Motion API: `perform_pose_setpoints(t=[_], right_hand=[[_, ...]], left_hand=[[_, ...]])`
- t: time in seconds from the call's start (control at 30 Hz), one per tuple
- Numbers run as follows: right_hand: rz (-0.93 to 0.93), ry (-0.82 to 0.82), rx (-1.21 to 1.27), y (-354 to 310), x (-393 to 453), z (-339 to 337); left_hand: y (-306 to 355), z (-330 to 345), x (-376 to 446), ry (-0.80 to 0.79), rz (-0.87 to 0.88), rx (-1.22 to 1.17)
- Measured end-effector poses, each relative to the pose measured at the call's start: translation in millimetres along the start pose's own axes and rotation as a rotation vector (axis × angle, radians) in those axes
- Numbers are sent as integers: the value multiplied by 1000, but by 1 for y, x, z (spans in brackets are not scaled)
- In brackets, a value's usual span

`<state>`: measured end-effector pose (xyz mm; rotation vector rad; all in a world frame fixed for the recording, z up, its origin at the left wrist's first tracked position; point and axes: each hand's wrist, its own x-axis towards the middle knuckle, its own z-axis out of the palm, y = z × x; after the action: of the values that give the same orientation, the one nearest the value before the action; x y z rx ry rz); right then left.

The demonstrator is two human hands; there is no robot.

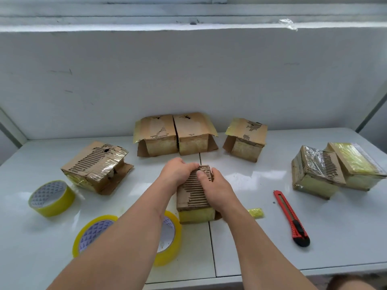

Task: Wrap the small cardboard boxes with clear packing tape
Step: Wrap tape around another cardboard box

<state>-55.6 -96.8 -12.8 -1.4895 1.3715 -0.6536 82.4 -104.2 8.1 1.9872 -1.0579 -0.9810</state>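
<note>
**Table stock, left to right: tape, boxes, knife**

1. Tape roll [51, 198], yellowish, tilted on its edge at the far left of the table [314, 237].
2. Torn box [95, 166], behind and right of that roll; top paper stripped to the fluting, end flaps loose, glossy tape across the top.
3. Second roll [92, 233], lying near the front edge, partly under the left forearm.
4. Third roll [169, 239], right of the forearm, just beside the held box's near left corner.
5. Double box [174, 132], two units side by side against the wall [188, 76], side flaps splayed outward.
6. Left hand [176, 172], fingers curled over the far left corner of the held box, gripping it.
7. Held box [194, 195], table centre, standing on the surface with its near end yellowish and its top stripped to corrugation.
8. Right hand [217, 189], wrapped round the box's right side, thumb pressed on top; gripping.
9. Back box [246, 139], right of the double box, one flap open at the left.
10. Tape scrap [256, 212], small and yellow, just right of the right wrist.
11. Knife [291, 217], red with a black end, lying lengthwise, well apart from the held box.
12. Wrapped box [316, 172], glossy film over it, touching a yellow-topped box [356, 164] at the far right
</note>
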Motion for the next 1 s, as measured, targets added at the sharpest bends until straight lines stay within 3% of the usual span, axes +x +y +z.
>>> perform_pose_setpoints(t=[0.2, 0.57, 0.67, 0.77, 0.87, 1.0], right_hand=[[-5, -33, -14, 4, 0, 3], [3, 28, 25, 7, 4, 9], [-32, 75, -62, 2, -3, 6], [-127, 204, -225, -4, -16, 3], [-229, 312, -345, -7, -29, 3], [-246, 229, -399, -2, -44, 6]], left_hand=[[8, 2, 1, -144, 43, 34], [3, 5, 1, -100, 98, 92], [6, -2, -11, -114, 110, 79], [6, -19, -29, 8, 131, 8], [-12, -40, -56, 87, 159, 127], [-56, -55, -90, 57, 95, 384]])
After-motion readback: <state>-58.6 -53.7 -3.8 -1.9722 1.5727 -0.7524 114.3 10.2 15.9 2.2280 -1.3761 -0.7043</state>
